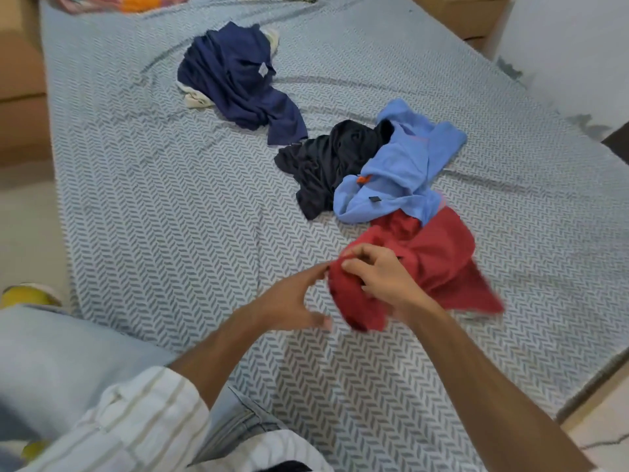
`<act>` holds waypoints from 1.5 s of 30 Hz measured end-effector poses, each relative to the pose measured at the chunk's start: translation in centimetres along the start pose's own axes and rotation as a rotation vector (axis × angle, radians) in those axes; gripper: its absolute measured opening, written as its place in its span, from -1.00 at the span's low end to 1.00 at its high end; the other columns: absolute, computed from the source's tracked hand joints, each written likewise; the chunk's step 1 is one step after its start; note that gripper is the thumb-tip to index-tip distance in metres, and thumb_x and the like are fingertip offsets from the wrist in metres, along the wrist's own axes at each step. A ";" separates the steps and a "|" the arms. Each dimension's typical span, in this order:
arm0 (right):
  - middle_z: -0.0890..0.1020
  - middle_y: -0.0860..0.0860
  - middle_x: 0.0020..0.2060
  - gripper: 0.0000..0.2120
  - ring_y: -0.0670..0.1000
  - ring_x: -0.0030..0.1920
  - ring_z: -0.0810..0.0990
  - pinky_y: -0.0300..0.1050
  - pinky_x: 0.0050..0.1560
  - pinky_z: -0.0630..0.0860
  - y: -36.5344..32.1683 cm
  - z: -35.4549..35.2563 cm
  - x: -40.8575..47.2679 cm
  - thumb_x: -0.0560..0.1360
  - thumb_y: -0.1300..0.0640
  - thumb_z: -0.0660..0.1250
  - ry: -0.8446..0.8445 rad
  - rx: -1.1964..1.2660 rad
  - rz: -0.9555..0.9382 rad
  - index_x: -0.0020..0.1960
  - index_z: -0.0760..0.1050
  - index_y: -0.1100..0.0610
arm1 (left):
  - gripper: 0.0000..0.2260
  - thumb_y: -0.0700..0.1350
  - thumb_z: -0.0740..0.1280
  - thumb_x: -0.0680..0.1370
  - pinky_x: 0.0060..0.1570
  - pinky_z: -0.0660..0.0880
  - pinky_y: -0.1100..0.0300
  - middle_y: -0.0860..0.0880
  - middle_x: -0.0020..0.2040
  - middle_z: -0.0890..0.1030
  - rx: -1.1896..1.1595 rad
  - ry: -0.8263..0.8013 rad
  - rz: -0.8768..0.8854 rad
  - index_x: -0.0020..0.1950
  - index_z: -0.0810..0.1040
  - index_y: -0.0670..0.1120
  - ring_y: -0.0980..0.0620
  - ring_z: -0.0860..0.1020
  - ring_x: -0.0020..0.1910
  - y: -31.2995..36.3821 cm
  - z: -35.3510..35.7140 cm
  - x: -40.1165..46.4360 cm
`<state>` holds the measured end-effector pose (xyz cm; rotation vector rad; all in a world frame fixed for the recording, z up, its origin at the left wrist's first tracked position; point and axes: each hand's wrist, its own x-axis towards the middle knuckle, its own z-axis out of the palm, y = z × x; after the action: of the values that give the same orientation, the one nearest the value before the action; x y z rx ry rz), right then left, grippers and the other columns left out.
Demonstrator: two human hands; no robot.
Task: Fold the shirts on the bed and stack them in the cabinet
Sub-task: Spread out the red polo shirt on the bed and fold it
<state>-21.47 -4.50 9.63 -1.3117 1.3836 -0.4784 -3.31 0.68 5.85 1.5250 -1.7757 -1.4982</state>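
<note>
striped sleeve (136, 417) nearest. red shirt (425, 264) gripped by right hand (381, 281), lifted at near bed (170, 199) edge; left hand (292, 298) spread wide, fingertips touching it. light blue shirt (401, 172) overlapping behind.

Home bedroom: bed (170, 199) under a grey-white herringbone sheet, crumpled shirts (391, 165) lying on it, wooden furniture (459, 15) just beyond the bed's far corner, pale floor (27, 216) beside the bed.

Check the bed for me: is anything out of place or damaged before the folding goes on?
Nothing looks damaged. The navy shirt, black shirt and light blue shirt lie crumpled, unfolded. A whitish garment pokes out from under the navy one. The right hand grips the red shirt.
</note>
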 end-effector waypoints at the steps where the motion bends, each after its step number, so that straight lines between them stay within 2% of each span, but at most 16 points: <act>1: 0.63 -0.05 -0.29 -0.95 -0.12 -0.31 0.59 -0.18 -0.31 0.53 -1.5 1.3 -0.3 0.58 0.21 0.35 -0.055 0.165 0.002 -0.06 0.57 0.12 | -0.35 -0.19 0.57 0.41 0.25 0.52 0.16 0.11 0.31 0.58 -0.176 0.047 0.017 0.45 0.43 0.06 0.14 0.53 0.28 0.3 -0.3 -0.4; 5: 0.64 0.05 -0.09 -0.94 -0.02 -0.07 0.63 -0.07 -0.09 0.63 -5.9 4.4 0.2 0.59 0.23 0.33 -0.182 0.536 -0.091 0.06 0.54 0.17 | -0.69 -0.41 0.39 0.51 0.05 0.62 0.00 -0.20 0.09 0.69 -0.603 0.430 -0.022 0.24 0.59 -0.23 -0.08 0.66 0.03 0.5 -3.7 -2.3; 10: 0.52 -0.08 0.31 -0.35 -0.05 0.22 0.55 0.00 0.27 0.53 -9.4 6.1 3.2 0.36 0.06 0.51 -0.365 -0.110 -0.351 0.41 0.41 -0.09 | -0.71 -0.47 0.17 0.56 -0.14 0.59 0.13 -0.04 -0.22 0.71 -0.869 0.690 -0.064 0.05 0.59 -0.17 0.04 0.67 -0.25 0.7 -10.8 -4.9; 12: 0.57 -0.03 0.27 -0.24 -0.02 0.23 0.58 0.07 0.25 0.54 -11.2 7.8 4.3 0.32 0.01 0.57 -0.413 -0.253 -0.403 0.43 0.34 -0.23 | -0.73 -0.43 0.19 0.58 -0.16 0.60 0.17 -0.03 -0.22 0.71 -0.868 0.697 -0.010 0.01 0.60 -0.14 0.05 0.67 -0.25 1.6 -13.8 -5.7; 14: 0.69 -0.08 0.00 -0.41 -0.10 0.01 0.68 0.02 0.08 0.60 -13.1 9.1 5.5 0.33 0.10 0.55 -0.325 -0.335 -0.467 0.28 0.46 -0.24 | -0.78 -0.39 0.26 0.58 -0.08 0.62 0.16 -0.03 -0.16 0.71 -0.800 0.662 0.050 0.01 0.61 -0.12 0.04 0.67 -0.19 2.9 -16.4 -6.1; 17: 0.64 -0.25 -0.38 -0.79 -0.34 -0.35 0.53 -0.22 -0.21 0.47 -17.4 10.2 6.2 0.41 0.24 0.46 -0.118 -0.329 -0.563 -0.14 0.60 -0.07 | -0.84 -0.37 0.38 0.52 0.01 0.63 0.13 -0.07 -0.12 0.70 -0.736 0.687 0.104 0.01 0.60 -0.15 0.03 0.67 -0.17 4.9 -20.9 -7.7; 22: 0.68 -0.12 -0.26 -0.78 -0.05 -0.19 0.59 -0.05 -0.04 0.52 -23.6 9.2 6.5 0.21 0.19 0.44 0.015 0.200 -0.588 -0.17 0.67 -0.02 | -0.80 -0.48 0.31 0.49 -0.07 0.66 0.10 -0.13 -0.17 0.72 -0.753 0.784 0.215 0.03 0.63 -0.28 -0.02 0.70 -0.22 8.2 -29.0 -11.1; 24: 0.69 0.00 -0.19 -0.64 0.03 -0.15 0.62 -0.02 -0.03 0.54 -25.5 8.9 6.2 0.12 0.25 0.40 -0.131 0.308 -0.642 -0.09 0.65 0.07 | -0.80 -0.47 0.29 0.51 -0.07 0.66 0.11 -0.09 -0.22 0.72 -0.688 0.838 0.255 -0.04 0.64 -0.23 0.01 0.69 -0.25 10.2 -31.4 -11.9; 27: 0.70 -0.06 -0.01 -0.45 -0.05 -0.02 0.66 -0.17 -0.08 0.58 -28.1 9.2 6.1 0.15 0.39 0.34 -0.382 0.417 -0.697 0.10 0.51 0.03 | -0.72 -0.46 0.27 0.50 -0.11 0.64 0.18 -0.02 -0.26 0.72 -0.540 0.803 0.290 -0.13 0.67 -0.13 0.06 0.67 -0.28 13.4 -33.1 -12.3; 31: 0.40 -0.12 0.40 -0.32 -0.02 0.39 0.42 -0.07 0.17 0.55 -32.7 8.9 5.4 0.29 0.36 0.49 -0.263 0.128 -0.890 0.21 0.35 -0.17 | -0.59 -0.50 0.21 0.41 -0.04 0.57 0.18 -0.03 -0.26 0.70 -0.283 0.673 0.324 -0.28 0.72 -0.08 0.02 0.63 -0.25 17.4 -34.4 -12.9; 33: 0.59 -0.05 0.26 -0.30 -0.05 0.20 0.59 -0.05 0.09 0.59 -34.7 8.8 4.8 0.40 0.46 0.44 -0.318 -0.080 -0.909 0.38 0.36 -0.06 | -0.59 -0.51 0.17 0.39 -0.13 0.53 0.24 -0.06 -0.28 0.67 -0.190 0.670 0.321 -0.27 0.69 -0.09 0.03 0.59 -0.27 19.0 -34.6 -13.5; 36: 0.74 0.00 -0.11 -0.70 -0.08 -0.17 0.69 -0.09 -0.11 0.61 -36.9 9.7 3.2 0.53 0.42 0.32 -0.268 -0.238 -0.927 0.12 0.64 0.10 | -0.66 -0.49 0.17 0.39 -0.24 0.50 0.24 -0.11 -0.30 0.61 -0.228 0.823 0.296 -0.25 0.63 -0.14 0.03 0.54 -0.34 20.4 -35.7 -13.9; 37: 0.73 0.00 -0.17 -0.68 -0.10 -0.23 0.67 -0.15 -0.16 0.59 -37.3 9.9 2.8 0.53 0.45 0.24 -0.242 -0.194 -0.912 0.06 0.66 0.13 | -0.68 -0.46 0.18 0.38 -0.24 0.50 0.22 -0.11 -0.30 0.61 -0.253 0.899 0.279 -0.26 0.63 -0.12 0.01 0.54 -0.34 20.5 -36.2 -13.8; 39: 0.70 0.04 -0.14 -0.61 -0.11 -0.19 0.65 -0.25 -0.18 0.53 -37.8 9.6 2.4 0.45 0.41 0.17 -0.365 -0.042 -0.858 0.15 0.63 0.18 | -0.72 -0.38 0.22 0.35 -0.24 0.56 0.21 -0.10 -0.32 0.65 -0.322 1.024 0.194 -0.30 0.67 -0.09 -0.02 0.59 -0.33 20.5 -37.0 -13.9; 42: 0.65 0.14 0.10 -0.52 0.03 0.04 0.65 -0.08 0.04 0.55 -37.0 9.4 2.8 0.41 0.10 0.38 -0.572 -0.119 -0.759 0.34 0.50 0.01 | -0.71 -0.34 0.19 0.44 -0.26 0.65 0.17 -0.09 -0.32 0.69 -0.514 1.107 0.082 -0.28 0.68 -0.13 0.01 0.65 -0.36 19.9 -38.0 -13.9; 45: 0.70 0.03 -0.10 -0.70 -0.02 -0.09 0.66 0.08 0.08 0.58 -36.0 10.7 3.8 0.44 0.12 0.52 -0.341 -0.413 -0.789 0.13 0.58 0.12 | -0.76 -0.29 0.19 0.45 0.09 0.61 -0.12 -0.19 -0.07 0.70 -0.598 1.178 0.005 -0.08 0.65 -0.15 -0.14 0.68 -0.08 19.2 -38.7 -13.8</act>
<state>4.09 -14.60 35.47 -2.1718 0.6537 -0.4623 23.15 -8.43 41.57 1.5177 -0.5746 -0.6792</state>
